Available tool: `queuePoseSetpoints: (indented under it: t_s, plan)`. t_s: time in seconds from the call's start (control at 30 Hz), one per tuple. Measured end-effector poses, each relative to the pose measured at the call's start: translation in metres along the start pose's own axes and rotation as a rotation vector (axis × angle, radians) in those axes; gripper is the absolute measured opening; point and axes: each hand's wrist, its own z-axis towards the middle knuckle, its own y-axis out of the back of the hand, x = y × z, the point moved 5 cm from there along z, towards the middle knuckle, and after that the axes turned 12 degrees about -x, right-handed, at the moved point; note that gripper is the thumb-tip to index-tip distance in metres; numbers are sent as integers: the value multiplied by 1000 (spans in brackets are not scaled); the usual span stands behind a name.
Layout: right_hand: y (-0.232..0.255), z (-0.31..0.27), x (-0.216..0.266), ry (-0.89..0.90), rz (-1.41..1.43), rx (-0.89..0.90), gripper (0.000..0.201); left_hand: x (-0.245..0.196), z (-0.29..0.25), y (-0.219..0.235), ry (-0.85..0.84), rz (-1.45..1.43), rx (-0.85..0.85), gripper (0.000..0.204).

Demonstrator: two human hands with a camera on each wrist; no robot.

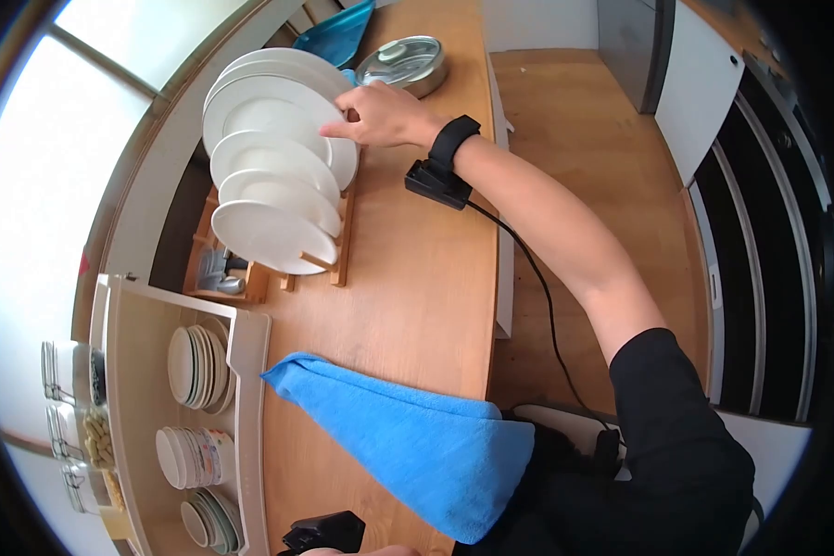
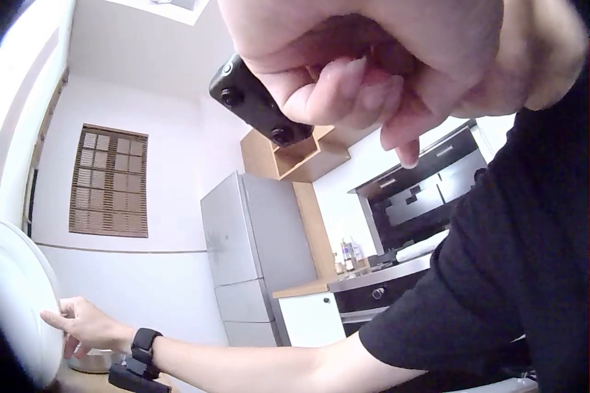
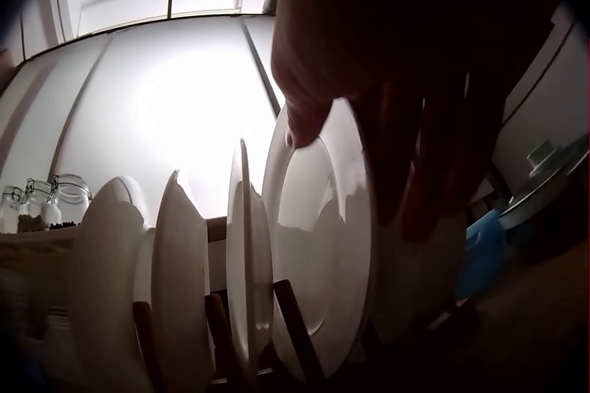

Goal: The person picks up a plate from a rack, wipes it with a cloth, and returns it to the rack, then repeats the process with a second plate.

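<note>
My right hand (image 1: 386,115) pinches the edge of a large white plate (image 1: 241,104) standing in a wooden dish rack (image 1: 345,243). In the right wrist view, the thumb lies on the near face of that plate (image 3: 309,195) and the fingers reach down behind it. Smaller white plates (image 1: 267,235) stand upright nearer me in the same rack; more large ones are behind the gripped plate. My left hand (image 2: 369,52) is held low near my body, its fingers loosely curled with nothing visible in them. Only a sliver of it shows in the head view.
A blue cloth (image 1: 403,431) lies across the near counter. Beyond the rack sit a glass-lidded pan (image 1: 403,63) and a blue tray (image 1: 335,39). To the left, an open cabinet (image 1: 250,389) holds stacked dishes, with glass jars (image 1: 65,431) beside it.
</note>
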Motion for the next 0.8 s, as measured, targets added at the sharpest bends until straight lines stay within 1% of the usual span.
queuePoseSetpoints:
  t_s: [0.03,0.07,0.1,0.13,0.17,0.2,0.23,0.3,0.33,0.37,0.4,0.43,0.47,0.5,0.53,0.57,0.6,0.63,0.67,0.7,0.73,0.77,0.8]
  plan:
    - [10,0,0,-59,23,-67,46,-1,3,-7,-4,-4,12,22]
    - [19,2,1,-116,48,-131,48,-1,7,-14,38,-29,-27,21]
    - [24,7,0,-124,53,-135,48,1,9,-19,84,-52,-65,21]
    - [32,12,-5,-132,41,-191,49,5,12,-23,87,-55,-52,21]
    - [37,14,-8,-144,26,-247,49,8,15,-28,12,-112,-6,19]
    - [35,16,-7,-94,60,-249,51,9,17,-34,-66,-171,39,18]
    - [36,18,-3,-103,57,-259,51,10,17,-41,-72,-177,50,18]
    - [24,18,13,-18,41,-110,51,10,23,-51,-70,-183,7,14]
    - [22,22,17,-23,41,-117,51,13,27,-52,-119,-259,172,13]
    - [17,24,18,-38,-48,-95,51,12,23,-62,-118,-260,179,13]
    - [13,24,18,-52,-134,-72,51,11,15,-74,-125,-238,75,13]
    - [11,24,18,-53,-124,-73,51,11,10,-77,-129,-213,-29,14]
    - [14,25,16,-111,-80,-146,48,11,13,-77,-125,-205,-27,14]
    - [18,28,14,-165,-36,-221,46,11,17,-83,-164,-183,117,20]
    - [19,31,15,-157,-25,-225,46,10,17,-88,-200,-157,265,25]
    - [25,33,14,-176,-9,-307,42,11,17,-85,-201,-140,268,25]
    - [30,34,12,-200,4,-388,38,12,15,-85,-185,-108,333,29]
    - [32,36,11,-198,7,-395,38,12,11,-85,-172,-82,397,33]
    - [32,37,11,-138,-41,-389,34,11,15,-79,-72,-70,401,32]
    - [30,37,10,-80,-89,-382,31,16,16,-74,-133,-46,394,32]
    - [23,40,6,-87,-101,-240,30,16,17,-68,-128,-25,325,32]
    - [21,43,5,-81,-98,-244,30,15,18,-62,-124,0,254,33]
    - [16,45,4,-74,-158,-167,30,14,20,-57,-182,6,168,30]
